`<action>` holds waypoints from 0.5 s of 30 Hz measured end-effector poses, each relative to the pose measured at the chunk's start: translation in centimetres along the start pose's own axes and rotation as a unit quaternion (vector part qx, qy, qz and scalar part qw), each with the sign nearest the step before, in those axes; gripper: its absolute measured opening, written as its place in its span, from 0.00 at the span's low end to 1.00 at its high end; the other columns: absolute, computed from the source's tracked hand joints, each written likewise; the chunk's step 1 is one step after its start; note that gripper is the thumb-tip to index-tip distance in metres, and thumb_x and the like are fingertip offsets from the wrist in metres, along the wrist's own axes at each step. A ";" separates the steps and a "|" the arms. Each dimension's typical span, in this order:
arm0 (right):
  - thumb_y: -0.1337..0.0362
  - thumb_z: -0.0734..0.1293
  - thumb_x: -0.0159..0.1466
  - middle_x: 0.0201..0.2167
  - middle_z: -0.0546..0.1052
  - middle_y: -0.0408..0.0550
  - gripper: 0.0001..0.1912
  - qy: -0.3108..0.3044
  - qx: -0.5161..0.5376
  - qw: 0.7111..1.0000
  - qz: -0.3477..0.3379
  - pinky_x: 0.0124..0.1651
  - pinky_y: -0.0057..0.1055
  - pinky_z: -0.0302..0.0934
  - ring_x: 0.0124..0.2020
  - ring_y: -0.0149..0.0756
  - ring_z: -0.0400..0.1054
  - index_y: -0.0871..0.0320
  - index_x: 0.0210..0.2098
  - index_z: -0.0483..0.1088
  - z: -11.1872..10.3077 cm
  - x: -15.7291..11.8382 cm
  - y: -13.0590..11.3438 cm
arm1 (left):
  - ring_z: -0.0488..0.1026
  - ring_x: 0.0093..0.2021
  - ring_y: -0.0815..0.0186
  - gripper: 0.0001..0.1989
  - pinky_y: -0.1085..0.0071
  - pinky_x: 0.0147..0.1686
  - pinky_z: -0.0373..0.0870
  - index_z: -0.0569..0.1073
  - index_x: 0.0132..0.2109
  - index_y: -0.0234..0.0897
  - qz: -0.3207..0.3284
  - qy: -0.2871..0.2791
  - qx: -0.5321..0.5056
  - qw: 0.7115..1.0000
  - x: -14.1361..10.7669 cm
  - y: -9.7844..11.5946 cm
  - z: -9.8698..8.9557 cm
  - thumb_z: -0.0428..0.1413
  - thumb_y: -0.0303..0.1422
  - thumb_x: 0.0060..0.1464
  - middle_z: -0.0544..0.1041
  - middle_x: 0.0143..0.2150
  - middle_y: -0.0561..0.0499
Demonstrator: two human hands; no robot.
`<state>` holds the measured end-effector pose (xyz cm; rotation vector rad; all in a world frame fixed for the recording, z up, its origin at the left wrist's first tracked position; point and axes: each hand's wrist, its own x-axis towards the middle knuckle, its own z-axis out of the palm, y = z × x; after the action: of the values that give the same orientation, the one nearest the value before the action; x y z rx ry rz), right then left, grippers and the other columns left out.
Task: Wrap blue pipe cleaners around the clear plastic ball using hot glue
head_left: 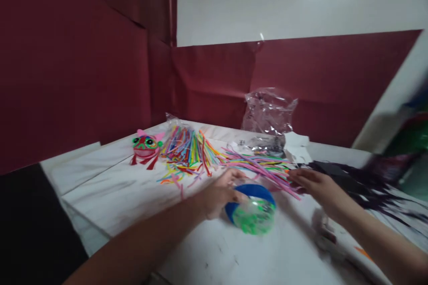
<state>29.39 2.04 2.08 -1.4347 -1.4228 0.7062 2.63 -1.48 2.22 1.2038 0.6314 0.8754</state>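
Observation:
My left hand (224, 191) grips the upper left of a round blue and green craft piece (256, 213), its thumb and fingers closed on the blue edge. The piece is blurred, blue on top and green with clear plastic below. My right hand (306, 180) is to the right of it, beside the ends of the pink and coloured pipe cleaners (264, 170). Its fingertips are near a small orange bit, and I cannot make out whether they hold anything.
A red craft face (146, 147) sits at the left, near bundled pipe cleaners (187, 144). Clear plastic bags (267, 113) and white paper (297, 147) are at the back. Dark strips (354, 182) spread at the right. A glue gun-like object (326, 231) lies blurred below my right hand.

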 end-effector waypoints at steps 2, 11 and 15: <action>0.51 0.71 0.41 0.22 0.77 0.52 0.16 -0.002 0.016 1.000 0.011 0.28 0.37 0.64 0.25 0.42 0.70 0.57 0.23 0.73 0.1 0.7 -0.8 | 0.65 0.33 0.68 0.27 0.73 0.30 0.60 0.64 0.41 0.40 -0.019 -0.009 0.009 1.000 -0.7 0.2 1.2 0.60 0.28 0.27 0.69 0.39 0.52; 0.53 0.67 0.50 0.18 0.74 0.44 0.13 -0.127 -0.045 0.985 -0.111 0.25 0.31 0.60 0.21 0.35 0.67 0.57 0.23 0.72 9.6 3.3 -3.5 | 0.63 0.32 0.69 0.30 0.74 0.29 0.58 0.65 0.45 0.39 -0.018 -0.027 0.078 0.996 -1.3 1.0 -4.8 0.64 0.28 0.29 0.68 0.34 0.54; 0.59 0.65 0.51 0.17 0.74 0.43 0.09 -0.173 -0.074 0.968 -0.163 0.25 0.30 0.59 0.21 0.34 0.65 0.57 0.22 0.73 13.7 5.7 -4.1 | 0.65 0.32 0.69 0.33 0.75 0.29 0.58 0.65 0.44 0.39 -0.034 -0.035 -0.019 0.999 -1.4 -0.2 -6.3 0.67 0.31 0.26 0.69 0.36 0.53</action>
<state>16.21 10.07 1.93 -1.1814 -1.9661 0.6691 -3.15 0.58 0.32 1.1665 0.5925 0.7813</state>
